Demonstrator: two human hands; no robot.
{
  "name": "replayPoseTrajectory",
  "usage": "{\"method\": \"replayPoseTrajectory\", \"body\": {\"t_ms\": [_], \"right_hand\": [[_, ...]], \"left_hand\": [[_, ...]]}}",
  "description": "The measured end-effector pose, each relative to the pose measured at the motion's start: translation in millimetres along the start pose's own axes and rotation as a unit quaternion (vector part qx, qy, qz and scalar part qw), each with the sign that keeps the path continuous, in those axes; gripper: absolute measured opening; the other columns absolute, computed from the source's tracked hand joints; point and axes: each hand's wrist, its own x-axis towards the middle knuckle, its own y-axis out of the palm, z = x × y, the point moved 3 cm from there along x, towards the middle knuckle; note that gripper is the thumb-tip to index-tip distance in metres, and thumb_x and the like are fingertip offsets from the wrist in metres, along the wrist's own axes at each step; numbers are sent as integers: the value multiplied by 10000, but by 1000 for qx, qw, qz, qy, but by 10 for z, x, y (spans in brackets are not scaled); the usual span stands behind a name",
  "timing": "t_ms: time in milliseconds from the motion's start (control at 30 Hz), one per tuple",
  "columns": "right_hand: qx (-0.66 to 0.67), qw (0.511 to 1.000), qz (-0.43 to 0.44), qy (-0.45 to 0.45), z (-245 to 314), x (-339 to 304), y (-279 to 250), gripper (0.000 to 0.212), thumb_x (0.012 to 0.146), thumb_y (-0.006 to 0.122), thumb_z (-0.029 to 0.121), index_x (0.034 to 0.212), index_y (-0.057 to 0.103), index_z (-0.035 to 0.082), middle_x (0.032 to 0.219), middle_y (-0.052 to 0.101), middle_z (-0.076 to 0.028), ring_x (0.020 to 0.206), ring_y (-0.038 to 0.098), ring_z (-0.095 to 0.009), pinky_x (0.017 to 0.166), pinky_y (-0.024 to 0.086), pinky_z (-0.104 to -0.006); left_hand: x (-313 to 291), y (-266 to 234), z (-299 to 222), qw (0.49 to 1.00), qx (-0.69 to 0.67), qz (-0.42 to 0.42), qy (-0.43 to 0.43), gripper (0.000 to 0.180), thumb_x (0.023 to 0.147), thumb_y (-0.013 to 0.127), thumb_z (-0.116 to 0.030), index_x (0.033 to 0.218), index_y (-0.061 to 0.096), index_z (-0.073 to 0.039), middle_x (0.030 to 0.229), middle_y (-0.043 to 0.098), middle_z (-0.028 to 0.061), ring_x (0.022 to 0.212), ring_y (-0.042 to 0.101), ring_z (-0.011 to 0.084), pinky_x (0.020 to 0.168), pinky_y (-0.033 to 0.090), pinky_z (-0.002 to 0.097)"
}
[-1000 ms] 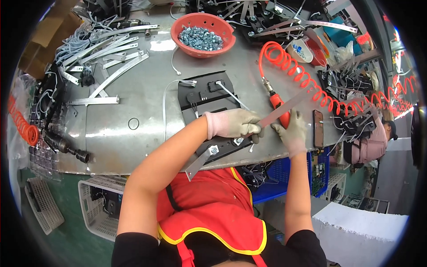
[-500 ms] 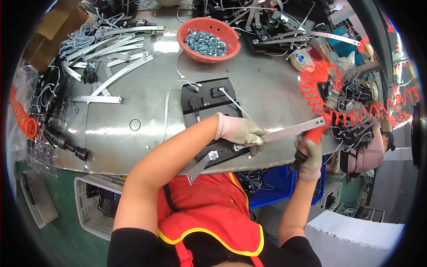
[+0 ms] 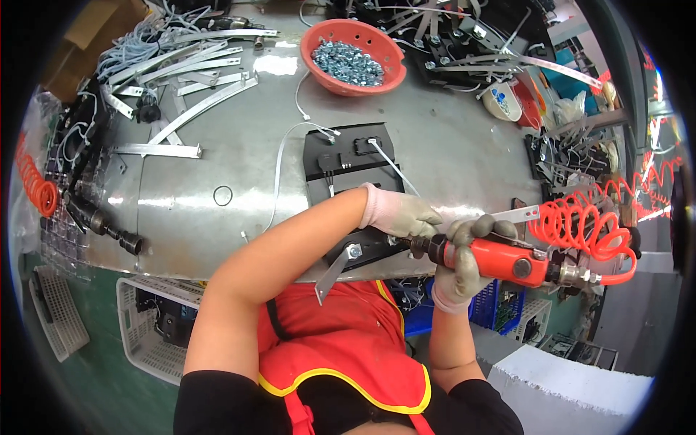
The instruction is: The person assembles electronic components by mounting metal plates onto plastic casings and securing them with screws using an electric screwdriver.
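Observation:
My gloved right hand point(image 3: 460, 270) is wrapped round a red air driver point(image 3: 511, 262), its black nose pointing left. The driver's tip meets the black metal panel point(image 3: 377, 248) near a bolt, just below my left hand. My gloved left hand point(image 3: 406, 214) is closed at the near end of a flat metal strip point(image 3: 520, 214); its fingertips are partly hidden. The strip runs right, behind the driver and my right hand. A second metal strip point(image 3: 331, 281) is bolted to the panel by a nut point(image 3: 354, 251) and juts over the table's front edge.
A red bowl point(image 3: 391, 72) of nuts stands at the back. Loose metal strips point(image 3: 206, 109) and grey cables lie at the left, beside another driver point(image 3: 109, 230). A red coiled hose point(image 3: 580, 225) hangs at the right. Crates point(image 3: 134, 326) stand below the table edge.
My right hand has brought the driver left and turned it level, its tip now at the panel by my left hand. The coiled hose has swung along with it. My left hand stays on the strip.

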Motion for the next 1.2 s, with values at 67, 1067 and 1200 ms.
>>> {"method": "replayPoseTrajectory", "body": {"t_ms": [67, 1067, 1200], "right_hand": [[-41, 999, 3, -31, -8, 5, 67, 579, 683, 645, 66, 1211, 415, 121, 924, 462, -26, 671, 466, -119, 649, 448, -311], [-54, 988, 147, 9, -52, 40, 318, 555, 701, 651, 27, 1199, 428, 134, 871, 462, -29, 668, 490, -137, 627, 443, -320], [-39, 995, 86, 13, 158, 77, 244, 598, 683, 669, 59, 1227, 429, 126, 902, 471, -39, 668, 485, -134, 626, 436, -310]], "left_hand": [[10, -14, 77, 999, -3, -23, 38, 289, 935, 466, -245, 898, 555, 27, 819, 683, 92, 777, 649, 186, 706, 510, 325], [-162, -23, -133, 997, -14, -46, 52, 228, 704, 550, 9, 926, 604, 15, 773, 634, 179, 679, 601, 252, 627, 492, 347], [-153, -54, -226, 1000, -16, -10, 10, 183, 834, 524, -112, 932, 604, 20, 768, 655, 117, 709, 612, 180, 631, 489, 327]]}}
